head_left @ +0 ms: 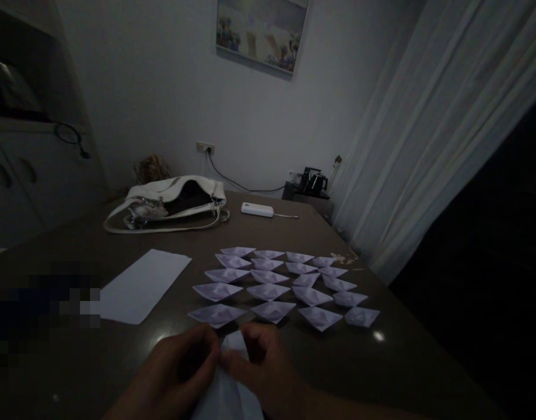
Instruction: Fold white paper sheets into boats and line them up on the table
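Observation:
Near the table's front edge, a partly folded sheet of white paper (227, 392) is pinched between both hands, its narrow top end pointing away from me. My left hand (174, 364) grips its left side with thumb and forefinger. On the other side my right hand (268, 364) presses its thumb against the folded top. The paper's lower end runs out of the frame. Just beyond my fingers stand several rows of small folded paper boats (273, 311). To the left lies a stack of blank white paper (140, 286), flat on the table.
A white handbag (174, 185) gapes at the table's far left. Right of it lies a white power bank (257, 210) with a short cable. A black kettle (315, 184) stands past the far edge. White curtains (407, 128) hang on the right. A pixelated patch covers the lower left.

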### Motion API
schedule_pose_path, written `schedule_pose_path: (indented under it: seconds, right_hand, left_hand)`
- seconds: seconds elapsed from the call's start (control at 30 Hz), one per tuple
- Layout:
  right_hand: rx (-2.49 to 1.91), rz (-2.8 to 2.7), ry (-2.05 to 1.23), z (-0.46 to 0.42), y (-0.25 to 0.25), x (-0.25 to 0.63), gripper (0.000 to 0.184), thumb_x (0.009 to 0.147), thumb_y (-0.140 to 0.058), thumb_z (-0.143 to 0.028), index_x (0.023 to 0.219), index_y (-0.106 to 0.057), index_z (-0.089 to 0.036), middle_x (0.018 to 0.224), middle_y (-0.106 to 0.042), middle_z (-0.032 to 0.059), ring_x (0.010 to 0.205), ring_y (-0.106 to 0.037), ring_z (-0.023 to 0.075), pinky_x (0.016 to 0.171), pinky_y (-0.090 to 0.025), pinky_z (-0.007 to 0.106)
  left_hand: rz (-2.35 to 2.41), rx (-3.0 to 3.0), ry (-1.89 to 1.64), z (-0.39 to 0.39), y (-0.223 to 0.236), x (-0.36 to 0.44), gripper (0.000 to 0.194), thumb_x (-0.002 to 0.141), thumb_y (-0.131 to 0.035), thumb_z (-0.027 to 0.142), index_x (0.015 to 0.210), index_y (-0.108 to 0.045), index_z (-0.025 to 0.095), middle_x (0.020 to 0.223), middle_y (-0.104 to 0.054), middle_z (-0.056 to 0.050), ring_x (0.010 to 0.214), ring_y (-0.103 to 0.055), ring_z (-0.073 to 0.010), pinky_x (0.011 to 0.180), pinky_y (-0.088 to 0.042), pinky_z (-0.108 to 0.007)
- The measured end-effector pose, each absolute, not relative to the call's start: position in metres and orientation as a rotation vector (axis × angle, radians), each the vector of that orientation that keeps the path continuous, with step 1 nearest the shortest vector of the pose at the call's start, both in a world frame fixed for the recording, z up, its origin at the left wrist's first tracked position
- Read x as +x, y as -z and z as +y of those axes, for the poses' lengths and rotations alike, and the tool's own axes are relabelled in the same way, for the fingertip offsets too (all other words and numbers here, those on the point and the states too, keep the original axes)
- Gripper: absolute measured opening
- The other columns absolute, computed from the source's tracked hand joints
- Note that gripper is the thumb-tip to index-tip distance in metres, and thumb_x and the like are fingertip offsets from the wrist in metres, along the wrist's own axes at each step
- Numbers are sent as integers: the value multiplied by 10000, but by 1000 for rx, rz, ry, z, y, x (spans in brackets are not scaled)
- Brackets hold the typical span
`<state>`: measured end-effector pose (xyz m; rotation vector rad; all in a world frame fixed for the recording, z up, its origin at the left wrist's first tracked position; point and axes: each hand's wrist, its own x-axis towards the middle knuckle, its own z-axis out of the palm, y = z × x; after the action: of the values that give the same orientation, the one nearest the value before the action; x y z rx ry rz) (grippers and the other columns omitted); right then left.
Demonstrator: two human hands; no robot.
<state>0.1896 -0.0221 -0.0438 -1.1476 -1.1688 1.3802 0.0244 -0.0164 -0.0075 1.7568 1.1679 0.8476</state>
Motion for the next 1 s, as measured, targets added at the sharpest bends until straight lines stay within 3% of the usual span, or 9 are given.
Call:
schedule_pose_path:
  seconds: [0.37,0.77,1.0]
  right_hand:
    - [-1170,-1218,-1410,-20,44,195,482,594,-797,-489,941,-624,-202,880,-652,53,845,-605,216,719,-475,333]
    - [-1129,-1427,-1445,-21,56,203,496,652,-766,-503,998,-612,-184,875,-621,47,782,-569,172,691,-462,299]
    - [-1152,-1304,-1447,-25,45,194,457,583,-787,-498,874,-615,-189,760,-594,9,708,-533,151,658,-439,296]
  left_hand:
    - [1141,1870,-877,-18,18,22,254,827,-515,422,691,-622,236,613,-644,6,563,-590,-170,495,-469,-198]
    - [1133,1821,-938,-16,18,20,268,826,-528,470,721,-634,247,672,-678,4,623,-624,-187,554,-510,-210]
    - [1117,1913,-919,-16,20,21,248,832,-520,435,697,-613,249,627,-658,6,561,-603,-172,526,-496,-202]
